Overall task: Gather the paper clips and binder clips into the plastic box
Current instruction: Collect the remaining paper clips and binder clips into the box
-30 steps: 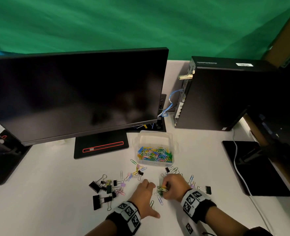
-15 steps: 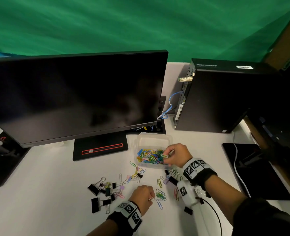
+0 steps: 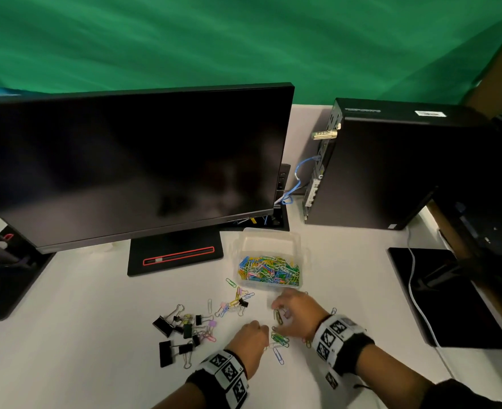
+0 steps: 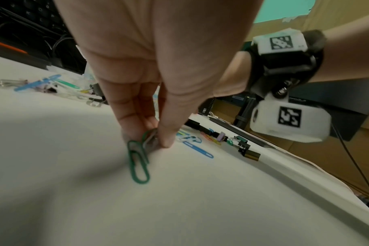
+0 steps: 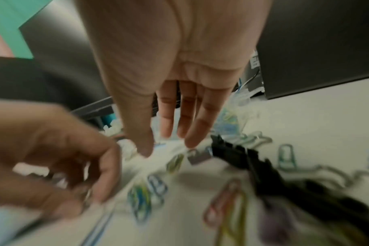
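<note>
Left hand: the left hand (image 3: 251,339) is seen low in the centre of the head view, fingertips down on the bench (image 3: 81,335); in the left wrist view a green paper clip (image 4: 138,162) is pinched between thumb and fingers (image 4: 129,119) against the surface.
Right hand: the right hand (image 3: 297,312) is held just right of the left one, over the loose paper clips (image 3: 279,339); in the blurred right wrist view the fingers (image 5: 185,119) are extended and spread, with nothing grasped.
Plastic box: the clear plastic box (image 3: 269,240) is set at the centre of the head view, above the hands and right of the monitor base (image 3: 176,253); a heap of coloured clips is seen inside at its near end.
Binder clips: black binder clips (image 3: 181,335) are clustered lower left of centre, mixed with small coloured ones, apart from both hands.
Other clips: a scatter of coloured clips (image 3: 235,301) is seen between that cluster and the box.
Surroundings: a monitor (image 3: 131,163) fills the left; a computer tower (image 3: 391,163) stands at the upper right.
</note>
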Demonstrator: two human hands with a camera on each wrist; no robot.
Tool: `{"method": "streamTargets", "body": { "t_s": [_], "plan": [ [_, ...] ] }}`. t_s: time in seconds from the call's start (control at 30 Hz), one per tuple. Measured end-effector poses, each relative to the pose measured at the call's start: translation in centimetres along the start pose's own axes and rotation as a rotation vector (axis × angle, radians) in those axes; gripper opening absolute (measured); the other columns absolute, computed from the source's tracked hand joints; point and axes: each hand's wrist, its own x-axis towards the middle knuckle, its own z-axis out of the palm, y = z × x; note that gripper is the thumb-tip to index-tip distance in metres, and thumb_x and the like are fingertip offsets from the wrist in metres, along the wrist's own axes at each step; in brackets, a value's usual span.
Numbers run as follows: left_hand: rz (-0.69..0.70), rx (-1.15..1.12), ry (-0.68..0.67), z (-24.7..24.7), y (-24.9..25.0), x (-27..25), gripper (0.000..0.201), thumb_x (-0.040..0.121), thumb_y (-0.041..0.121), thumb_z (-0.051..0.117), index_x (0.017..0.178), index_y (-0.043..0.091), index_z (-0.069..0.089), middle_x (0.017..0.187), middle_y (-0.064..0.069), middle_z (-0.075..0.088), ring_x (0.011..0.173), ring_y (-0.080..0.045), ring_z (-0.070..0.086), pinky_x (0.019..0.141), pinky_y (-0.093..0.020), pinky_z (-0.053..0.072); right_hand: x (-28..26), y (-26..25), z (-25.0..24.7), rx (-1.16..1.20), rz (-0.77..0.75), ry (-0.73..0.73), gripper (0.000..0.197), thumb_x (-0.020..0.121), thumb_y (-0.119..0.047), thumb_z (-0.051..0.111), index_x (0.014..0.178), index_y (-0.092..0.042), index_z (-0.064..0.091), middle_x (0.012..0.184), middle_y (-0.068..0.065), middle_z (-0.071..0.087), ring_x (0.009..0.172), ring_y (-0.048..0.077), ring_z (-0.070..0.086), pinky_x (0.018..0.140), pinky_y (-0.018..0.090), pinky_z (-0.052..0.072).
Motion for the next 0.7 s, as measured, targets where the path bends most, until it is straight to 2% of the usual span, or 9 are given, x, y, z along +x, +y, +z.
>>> {"method": "streamTargets", "body": {
  "t_s": [0.1, 0.2, 0.27, 0.33, 0.4, 0.47, 0.53, 0.6, 0.7],
  "plan": [
    [0.010, 0.018, -0.009, -0.2, -0.4, -0.3, 0.029, 0.090, -0.002, 0.042, 0.118, 0.002, 0.047, 0.124, -0.018, 0.049, 0.115, -0.031, 0.048, 0.094, -0.034, 0.038, -1.0, 0.3, 2.0, -0.001, -0.009, -0.067, 0.093, 0.059, -0.035, 0.081, 0.137, -0.014, 0.034, 0.125, 0.003, 0.037, 0.114, 0.018, 0.043, 0.098, 0.023, 0.037],
    [0.018, 0.025, -0.009, -0.4, -0.7, -0.6, 0.028, 0.091, -0.001, 0.042, 0.118, 0.003, 0.047, 0.125, -0.017, 0.050, 0.116, -0.030, 0.048, 0.094, -0.033, 0.038, -1.1, 0.3, 3.1, 0.033, -0.028, -0.043, 0.102, 0.057, -0.035, 0.082, 0.140, -0.012, 0.027, 0.128, 0.004, 0.035, 0.120, 0.018, 0.037, 0.099, 0.018, 0.029],
    [0.016, 0.029, -0.022, -0.5, -0.9, -0.6, 0.030, 0.091, 0.000, 0.043, 0.120, 0.004, 0.046, 0.126, -0.016, 0.050, 0.117, -0.029, 0.047, 0.094, -0.032, 0.038, -1.0, 0.5, 3.3, 0.085, -0.010, -0.022, 0.090, 0.062, -0.034, 0.081, 0.137, -0.013, 0.035, 0.124, 0.003, 0.039, 0.117, 0.015, 0.038, 0.096, 0.017, 0.029],
    [0.019, 0.040, -0.033, -0.5, -1.2, -0.6, 0.031, 0.091, 0.000, 0.043, 0.121, 0.005, 0.047, 0.126, -0.016, 0.048, 0.119, -0.029, 0.045, 0.095, -0.032, 0.037, -1.2, 0.5, 3.5, 0.148, -0.008, 0.008, 0.069, 0.067, -0.028, 0.078, 0.128, -0.015, 0.049, 0.113, -0.003, 0.042, 0.109, 0.009, 0.041, 0.091, 0.014, 0.030],
    [0.036, 0.056, -0.023, -0.5, -1.5, -0.5, 0.031, 0.091, -0.001, 0.042, 0.120, 0.007, 0.050, 0.127, -0.014, 0.047, 0.120, -0.028, 0.042, 0.096, -0.030, 0.036, -1.8, 0.4, 3.8, 0.142, -0.038, 0.031, 0.045, 0.073, -0.022, 0.072, 0.117, -0.016, 0.060, 0.107, -0.003, 0.049, 0.103, 0.012, 0.049, 0.086, 0.014, 0.033],
    [0.055, 0.074, -0.013, -0.5, -1.7, -0.5, 0.033, 0.091, -0.003, 0.039, 0.119, 0.008, 0.052, 0.127, -0.013, 0.048, 0.120, -0.027, 0.041, 0.092, -0.027, 0.033, -2.3, 0.2, 4.2, 0.110, -0.065, 0.042, 0.029, 0.077, -0.016, 0.065, 0.106, -0.016, 0.066, 0.107, 0.003, 0.059, 0.100, 0.017, 0.055, 0.081, 0.013, 0.033],
    [0.055, 0.058, -0.008, -0.5, -1.9, -0.4, 0.033, 0.091, -0.004, 0.038, 0.118, 0.008, 0.053, 0.127, -0.012, 0.048, 0.119, -0.027, 0.041, 0.092, -0.026, 0.033, -2.6, 0.0, 4.3, 0.103, -0.074, 0.047, 0.023, 0.076, -0.011, 0.060, 0.097, -0.015, 0.068, 0.101, 0.005, 0.062, 0.095, 0.018, 0.056, 0.077, 0.015, 0.033],
    [0.046, 0.022, -0.012, -0.6, -2.1, -0.2, 0.032, 0.091, -0.003, 0.039, 0.117, 0.009, 0.054, 0.126, -0.013, 0.047, 0.117, -0.026, 0.044, 0.095, -0.028, 0.036, -2.9, -0.2, 4.4, 0.083, -0.062, 0.037, 0.021, 0.073, -0.009, 0.058, 0.091, -0.014, 0.067, 0.092, 0.002, 0.058, 0.086, 0.016, 0.054, 0.072, 0.019, 0.034],
    [0.043, -0.039, -0.006, -1.3, -2.3, 0.5, 0.029, 0.091, -0.002, 0.041, 0.115, 0.009, 0.055, 0.124, -0.014, 0.048, 0.114, -0.026, 0.048, 0.094, -0.027, 0.037, -2.9, -0.5, 4.3, 0.027, -0.041, 0.007, 0.020, 0.070, -0.010, 0.058, 0.088, -0.014, 0.065, 0.094, 0.005, 0.060, 0.086, 0.021, 0.055, 0.066, 0.021, 0.034]
  ]
}}
